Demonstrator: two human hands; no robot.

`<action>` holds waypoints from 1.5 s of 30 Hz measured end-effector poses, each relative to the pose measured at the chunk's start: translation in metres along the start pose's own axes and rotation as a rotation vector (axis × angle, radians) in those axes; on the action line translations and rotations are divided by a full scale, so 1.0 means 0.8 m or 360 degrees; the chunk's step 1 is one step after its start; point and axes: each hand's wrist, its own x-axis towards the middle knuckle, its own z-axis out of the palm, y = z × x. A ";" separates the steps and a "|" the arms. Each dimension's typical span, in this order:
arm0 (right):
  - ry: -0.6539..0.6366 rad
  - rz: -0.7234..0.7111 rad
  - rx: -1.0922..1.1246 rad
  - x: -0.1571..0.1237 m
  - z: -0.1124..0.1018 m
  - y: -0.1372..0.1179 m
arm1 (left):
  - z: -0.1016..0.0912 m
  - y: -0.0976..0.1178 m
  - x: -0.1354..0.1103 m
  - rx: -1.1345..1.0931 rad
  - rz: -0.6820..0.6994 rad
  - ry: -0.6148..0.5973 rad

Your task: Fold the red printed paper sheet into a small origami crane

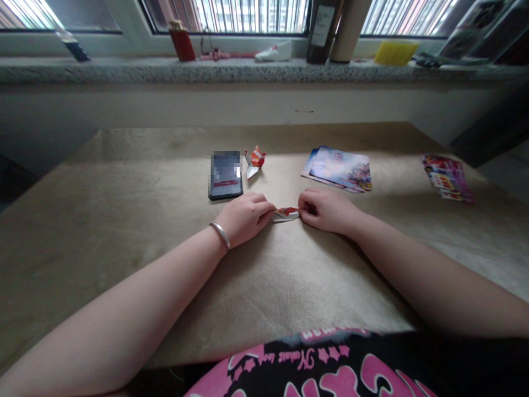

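Note:
A small folded piece of paper (284,215), red-orange and white, lies low over the table between my two hands. My left hand (248,218), with a silver bangle on its wrist, pinches the paper's left end. At the right end, the fingers of my right hand (324,209) are curled and pinch it too. Just beyond my left hand lies a phone (226,175) with its screen lit and partly blurred out. Beside the phone stands a folded paper figure (255,161) in orange, red and white.
A fanned stack of printed cards (341,168) lies beyond my right hand. More colourful packets or cards (448,177) sit at the far right. Behind the cloth-covered table (165,149), a stone windowsill (248,71) holds a red bottle (182,41), a dark bottle (323,33) and a yellow block (395,53).

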 end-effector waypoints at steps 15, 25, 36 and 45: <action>0.0258 -0.0311 0.0695 0.001 0.009 -0.015 | 0.000 0.001 0.000 -0.0964 -0.0491 -0.0104; 0.0256 -0.0083 0.0566 0.008 0.016 -0.015 | -0.010 0.001 0.004 -0.0711 -0.0254 -0.0112; 0.0308 -0.0117 0.0289 0.010 0.021 -0.014 | 0.005 0.000 0.004 -0.0267 -0.0138 -0.0001; 0.0275 -0.0135 0.0173 0.011 0.021 -0.016 | 0.011 -0.004 0.005 -0.0102 -0.0118 0.0032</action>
